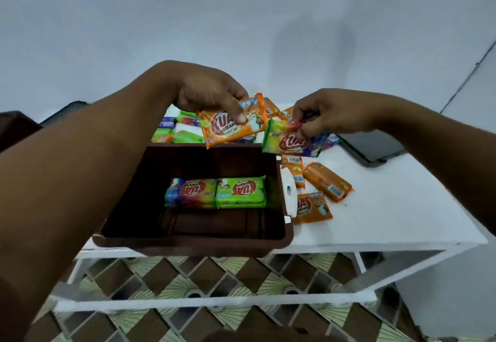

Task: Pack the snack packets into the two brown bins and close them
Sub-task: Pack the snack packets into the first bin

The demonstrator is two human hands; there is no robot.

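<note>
An open brown bin (284, 234) stands on the white table, with two stacks of snack packets inside: a blue-red one (191, 192) and a green one (241, 191). My left hand (206, 94) pinches an orange packet (222, 132) above the bin's far edge. My right hand (324, 116) pinches a green-and-blue packet (284, 141) by its top edge, just right of the bin's far corner. Loose orange packets (327, 180) lie on the table right of the bin. More green and blue packets (185, 132) lie behind the bin.
The white table (389, 207) ends at a front edge just below the bin. A white clip (289, 191) sits on the bin's right wall. A dark flat lid or tray (373, 148) lies at the far right. Below, a patterned floor shows through the table frame.
</note>
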